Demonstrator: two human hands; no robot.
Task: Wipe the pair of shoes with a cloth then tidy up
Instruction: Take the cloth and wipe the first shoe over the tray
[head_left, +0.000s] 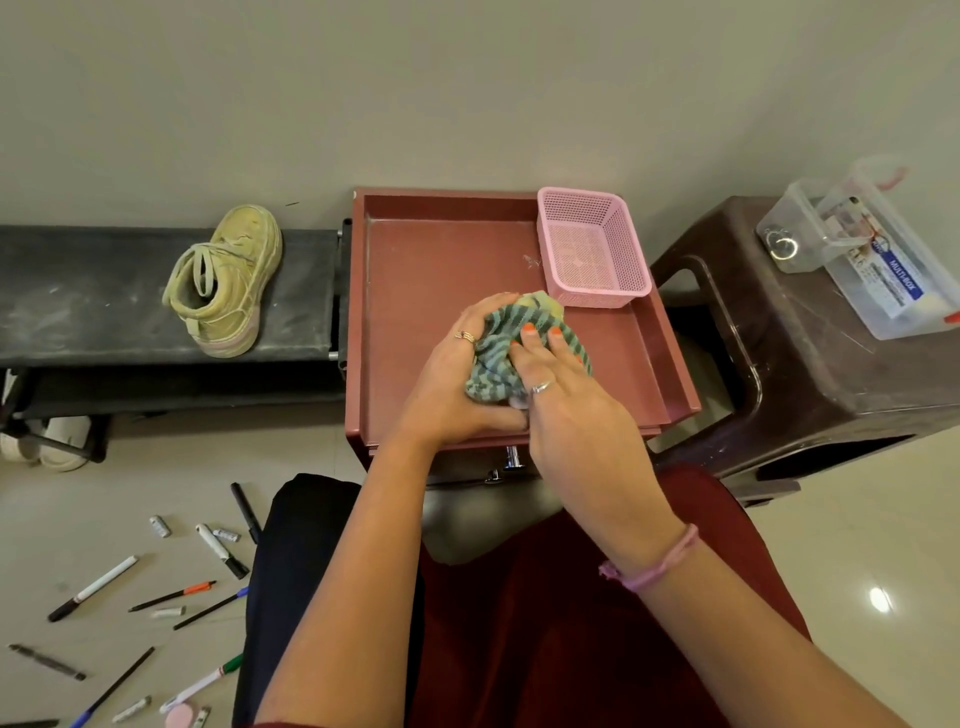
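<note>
Pens and markers (93, 587) are lying scattered on the tiled floor at lower left, well apart from the work; they are probably part of what tidying up will have to deal with. Above them, one beige shoe (228, 283) is lying on its side on the dark bench (78, 306), laces loose, apart from both hands, so it is either waiting for its wipe or already set aside; which of the two cannot be told.

At centre, the red-brown tray (447, 270) is serving as the work surface, its raised rim keeping the work contained. Over its near half the left hand (457, 379) is cupping the striped green cloth (501, 345) from the left, apparently steadying what the cloth is wrapping. A pale yellowish edge is showing at the far end of the bundle, likely the second shoe, though it is mostly hidden. The right hand (561, 384) is lying on top of the cloth with fingers curled into it, pressing down to rub. Both hands are together, closed on the cloth.

The pink basket (595, 247) is sitting in the tray's far right corner, near the bundle but not touching it. Further right, a clear plastic box (878, 260) is resting on the brown stool (810, 364).
</note>
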